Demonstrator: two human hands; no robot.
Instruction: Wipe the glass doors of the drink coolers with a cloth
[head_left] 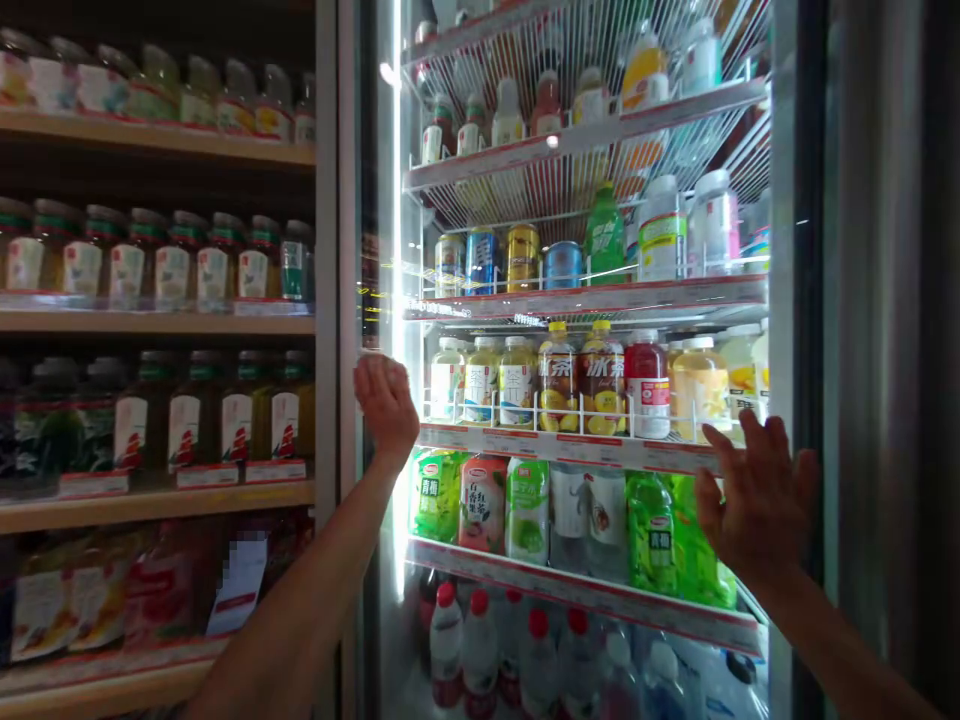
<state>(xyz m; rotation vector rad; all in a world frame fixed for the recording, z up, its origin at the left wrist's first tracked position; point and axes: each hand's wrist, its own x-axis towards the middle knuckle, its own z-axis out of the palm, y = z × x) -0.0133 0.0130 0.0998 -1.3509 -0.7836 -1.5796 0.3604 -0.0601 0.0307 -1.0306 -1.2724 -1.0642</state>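
Observation:
My left hand [386, 405] is raised at the left edge of a lit drinks cooler [589, 447], fingers held together and fairly flat, with nothing in it. Whether it touches the glass or frame there I cannot tell. On the other side, my right hand [757, 495] is lifted with its fingers spread, also holding nothing, in front of the cooler's right part. Behind it stand a yellow juice bottle [701, 385] and green drink bottles [651, 535]. Mid-shelf are brown tea bottles [557, 385] with yellow caps and a red bottle [647, 385].
Higher cooler shelves carry cans [523, 257], a green bottle [604, 235] and white-capped bottles [660, 230]. Red-capped bottles [480, 645] fill the bottom. To the left, a wooden shelf unit [157, 323] holds rows of bottles. A dark vertical frame [806, 300] borders the cooler's right side.

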